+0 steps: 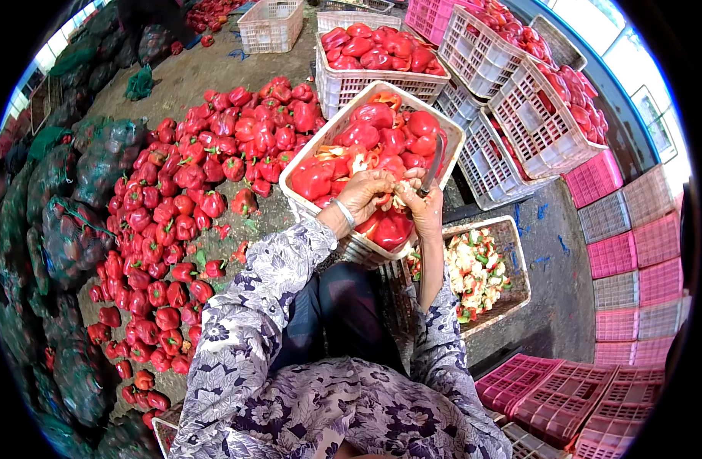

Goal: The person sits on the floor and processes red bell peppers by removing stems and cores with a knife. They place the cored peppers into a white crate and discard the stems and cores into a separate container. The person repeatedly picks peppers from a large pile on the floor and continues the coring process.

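Note:
A white plastic crate (288, 186) of red bell peppers (359, 135), some cut open, stands before my knees. Above it, my left hand (365, 195) wears a metal bangle and pinches a piece of pepper with pale core (399, 198). My right hand (422, 203) grips a knife (437, 163) by its dark handle, its curved blade pointing away from me, while thumb and fingers also touch the pale core piece. Right of the knees, a lower crate (520, 269) holds pepper cores and seeds (474, 269), partly hidden by my right forearm.
Whole red peppers (184, 178) lie heaped on the floor at left, beside green mesh sacks (75, 235). Filled crates (379, 80) stand ahead, with more stacked at front right (546, 115). Pink and grey crates (615, 246) line the right side; pink ones (563, 396) are near right.

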